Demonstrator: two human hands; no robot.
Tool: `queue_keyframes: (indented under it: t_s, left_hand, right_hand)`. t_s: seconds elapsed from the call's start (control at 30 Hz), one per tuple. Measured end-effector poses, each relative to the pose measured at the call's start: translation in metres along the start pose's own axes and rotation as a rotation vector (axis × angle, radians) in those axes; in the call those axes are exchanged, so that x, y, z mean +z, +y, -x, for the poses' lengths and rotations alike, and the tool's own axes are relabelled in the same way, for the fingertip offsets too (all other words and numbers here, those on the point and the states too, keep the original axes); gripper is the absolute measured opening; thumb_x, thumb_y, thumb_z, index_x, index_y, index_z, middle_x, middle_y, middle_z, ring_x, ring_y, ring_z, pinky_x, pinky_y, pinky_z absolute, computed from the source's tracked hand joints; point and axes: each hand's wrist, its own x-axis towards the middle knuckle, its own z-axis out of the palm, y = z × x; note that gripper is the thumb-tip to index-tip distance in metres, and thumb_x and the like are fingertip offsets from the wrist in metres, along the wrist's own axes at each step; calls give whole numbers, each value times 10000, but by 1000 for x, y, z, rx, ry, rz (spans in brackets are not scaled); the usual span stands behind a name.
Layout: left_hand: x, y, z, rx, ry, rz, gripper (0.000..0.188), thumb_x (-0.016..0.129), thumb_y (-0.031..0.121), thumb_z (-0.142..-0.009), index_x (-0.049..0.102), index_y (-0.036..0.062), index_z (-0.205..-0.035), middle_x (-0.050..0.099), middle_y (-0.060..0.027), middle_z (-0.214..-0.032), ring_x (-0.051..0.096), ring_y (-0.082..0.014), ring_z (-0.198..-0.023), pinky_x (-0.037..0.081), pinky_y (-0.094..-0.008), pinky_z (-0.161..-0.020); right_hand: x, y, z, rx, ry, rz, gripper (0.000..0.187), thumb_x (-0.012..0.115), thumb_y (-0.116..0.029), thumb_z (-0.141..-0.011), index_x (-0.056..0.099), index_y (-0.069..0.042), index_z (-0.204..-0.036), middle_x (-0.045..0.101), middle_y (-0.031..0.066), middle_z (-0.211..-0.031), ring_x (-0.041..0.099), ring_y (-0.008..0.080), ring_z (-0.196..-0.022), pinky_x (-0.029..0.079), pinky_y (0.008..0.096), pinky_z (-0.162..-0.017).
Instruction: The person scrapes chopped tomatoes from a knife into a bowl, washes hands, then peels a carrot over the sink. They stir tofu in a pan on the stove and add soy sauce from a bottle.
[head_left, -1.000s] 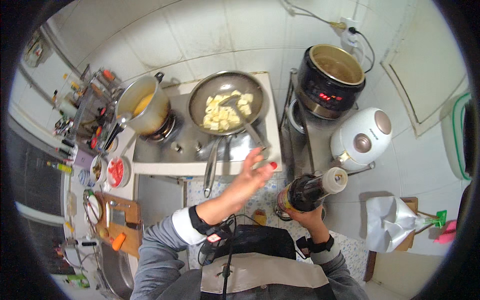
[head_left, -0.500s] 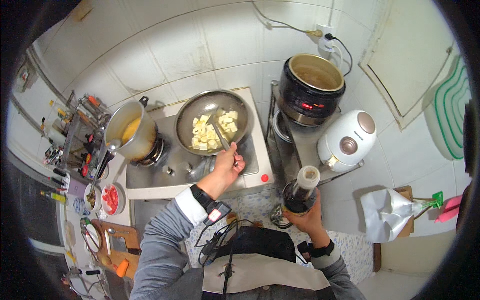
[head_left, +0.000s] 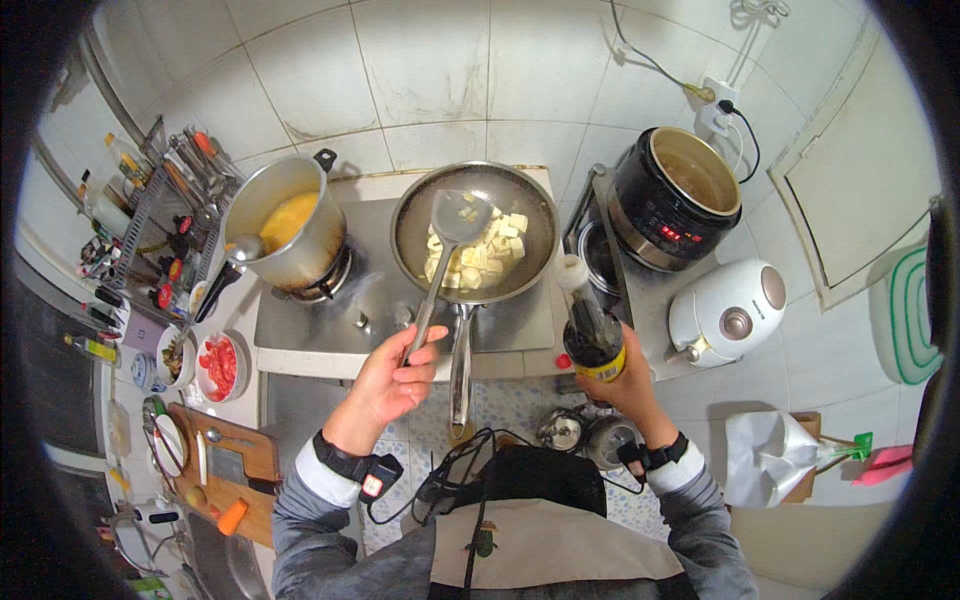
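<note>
My left hand (head_left: pixel 393 382) is closed round the handle of a metal spatula (head_left: pixel 462 222). Its broad blade is over the wok-like frying pan (head_left: pixel 412 205), above pale cubes (head_left: pixel 500 245) that look like tofu. The pan's long metal handle (head_left: pixel 461 375) points toward me, just right of my left hand. In my right hand (head_left: pixel 640 390) is a glass bottle of dark sauce (head_left: pixel 594 338) with a yellow label. Its pale neck leans up and left, beside the stove's right edge, and stays apart from the pan.
Left of the pan stands a tall pot (head_left: pixel 318 225) of yellow liquid with a ladle (head_left: pixel 245 247) in it. A bowl of cut tomato (head_left: pixel 218 368) and a cutting board (head_left: pixel 262 455) lie farther left. A black cooker (head_left: pixel 640 205) and a white appliance (head_left: pixel 715 325) stand right.
The spatula blade has lifted from among the cubes, and my left hand has drawn back toward me and left. My right hand has brought the bottle closer to the pan. The view has shifted.
</note>
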Motion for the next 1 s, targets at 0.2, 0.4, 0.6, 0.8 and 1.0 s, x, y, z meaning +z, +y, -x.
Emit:
queue_keyframes:
  t_s: [0.2, 0.4, 0.6, 0.8, 1.0]
  left_hand:
    - [-6, -11, 10, -73, -44, 32, 361, 407, 329, -983, 507, 43, -1179, 411, 45, -668, 342, -13, -405, 287, -163, -331]
    - [3, -16, 16, -85, -26, -73, 349, 398, 333, -983, 502, 50, -1159, 377, 57, -647, 308, -1, -388, 251, -151, -310]
    - [1, -18, 12, -119, -39, -37, 347, 384, 320, -989, 483, 46, -1176, 382, 52, -657, 319, -6, -393, 268, -154, -316]
    - [-6, -20, 7, -140, -68, -13, 352, 385, 321, -989, 476, 43, -1185, 386, 45, -668, 321, -6, -393, 272, -155, -317]
    - [-9, -22, 6, -126, -80, -12, 348, 382, 316, -991, 479, 39, -1177, 387, 43, -670, 313, -4, -395, 267, -149, -318]
  right_hand:
    - [13, 6, -29, 112, -37, 217, 818, 852, -209, -592, 408, -82, -1268, 596, 149, -1116, 595, 303, -1032, 469, 378, -865]
    - [16, 21, -41, 129, -74, 328, 835, 838, -193, -587, 389, -66, -1279, 609, 166, -1095, 604, 310, -1018, 473, 380, -858]
    - [13, 28, -45, 93, -86, 423, 831, 827, -245, -598, 385, -62, -1278, 619, 185, -1067, 620, 329, -979, 487, 383, -829]
    - [11, 26, -49, 114, -106, 509, 839, 830, -276, -588, 397, -52, -1271, 622, 186, -1054, 622, 335, -964, 491, 387, -816]
    - [9, 18, -52, 139, -136, 525, 834, 820, -281, -585, 410, -27, -1266, 620, 189, -1049, 614, 338, -970, 483, 387, -828]
